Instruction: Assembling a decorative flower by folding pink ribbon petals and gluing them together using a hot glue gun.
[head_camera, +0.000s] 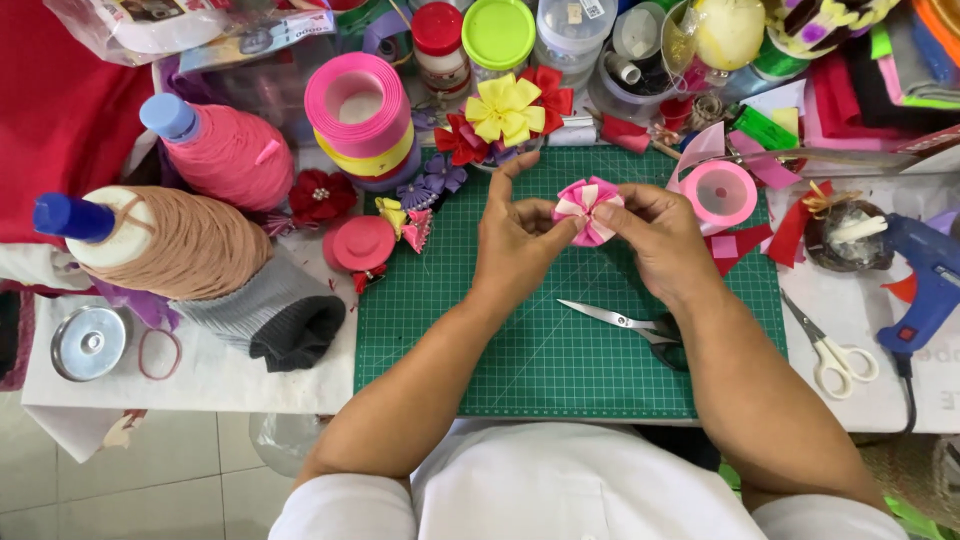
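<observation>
Right forearm covers the handles of the dark scissors (630, 325) lying on the green cutting mat (450, 340), and the flower's underside, with whatever fingers sit behind it, cannot be made out; clutter along the top edge is cut off by the frame. Pink-and-white ribbon flower (588, 210), folded petals fanned in a round rosette, is held just above the far part of the mat, between both hands. Left hand (515, 240) pinches its left edge with thumb and fingertips, index raised clear; right hand (655, 235) closes narrow on its right edge.
</observation>
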